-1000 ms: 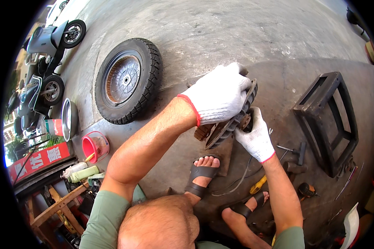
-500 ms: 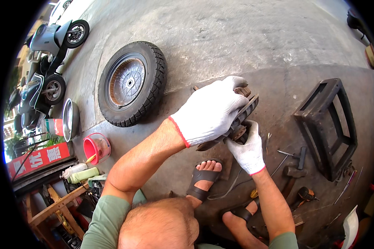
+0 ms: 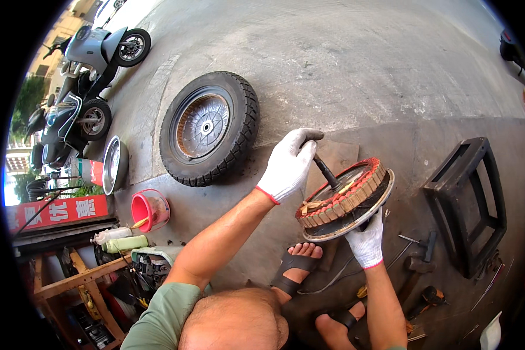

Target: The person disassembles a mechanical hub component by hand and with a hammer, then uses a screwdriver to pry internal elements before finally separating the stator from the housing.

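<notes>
A motor stator [image 3: 341,201] with red windings and a tan toothed rim is held tilted in the air, a round cover plate [image 3: 385,201] on its underside. Its dark axle [image 3: 326,172] points up and left. At the axle's upper end, my left hand [image 3: 286,166] in a white glove is closed, thumb and fingers about the tip. My right hand [image 3: 367,242], also gloved, grips the stator from below; its fingers are partly hidden behind the plate. Beyond my left hand, a scooter wheel [image 3: 248,137] with a black tyre lies on the floor, its hub open.
A black metal frame [image 3: 443,201] stands at the right. Near it lie a hammer [image 3: 420,265] and a drill [image 3: 431,296]. To the left are a red bucket [image 3: 157,210], a metal basin [image 3: 116,166] and a wooden rack [image 3: 84,283]. Scooters [image 3: 93,52] are parked at far left.
The stator has turned so its windings and axle face up. My left hand has moved from its rim to the axle; my right hand now supports it from below. The view has shifted slightly.
</notes>
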`<act>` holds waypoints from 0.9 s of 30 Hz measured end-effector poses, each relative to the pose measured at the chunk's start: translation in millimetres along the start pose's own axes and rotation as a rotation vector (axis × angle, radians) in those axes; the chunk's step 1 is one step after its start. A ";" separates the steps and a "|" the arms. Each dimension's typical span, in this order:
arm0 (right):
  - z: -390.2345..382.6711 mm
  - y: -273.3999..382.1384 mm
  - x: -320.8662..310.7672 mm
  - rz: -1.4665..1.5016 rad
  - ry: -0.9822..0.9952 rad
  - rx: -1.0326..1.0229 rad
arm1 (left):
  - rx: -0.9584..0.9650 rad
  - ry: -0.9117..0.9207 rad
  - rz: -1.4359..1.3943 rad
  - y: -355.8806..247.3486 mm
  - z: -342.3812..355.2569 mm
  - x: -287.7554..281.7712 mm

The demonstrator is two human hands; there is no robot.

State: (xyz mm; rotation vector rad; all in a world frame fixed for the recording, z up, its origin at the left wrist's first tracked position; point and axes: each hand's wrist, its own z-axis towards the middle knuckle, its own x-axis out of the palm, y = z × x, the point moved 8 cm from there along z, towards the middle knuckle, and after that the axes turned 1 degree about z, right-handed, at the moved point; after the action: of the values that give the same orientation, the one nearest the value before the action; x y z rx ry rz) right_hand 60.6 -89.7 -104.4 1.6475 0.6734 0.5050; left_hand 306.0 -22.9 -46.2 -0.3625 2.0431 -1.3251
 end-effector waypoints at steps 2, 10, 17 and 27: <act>-2.6 -5.6 1.3 0.121 0.005 0.079 | 0.089 -0.182 0.098 13.2 -12.2 -2.4; 0.9 -1.7 5.5 0.050 0.035 0.102 | -0.428 0.199 -1.214 53.5 -5.2 69.1; 2.4 -2.4 5.3 0.070 0.070 0.144 | -0.759 0.250 -1.508 35.9 8.7 96.6; 0.4 11.5 7.2 -0.247 0.117 0.002 | -0.779 -0.068 -1.251 29.5 -11.1 75.5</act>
State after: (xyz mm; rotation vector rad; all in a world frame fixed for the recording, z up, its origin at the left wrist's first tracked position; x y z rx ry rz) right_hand 67.9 -86.3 -93.5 1.5188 0.9507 0.4236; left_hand 246.4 -43.9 -98.2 -2.2433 2.2001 -0.9314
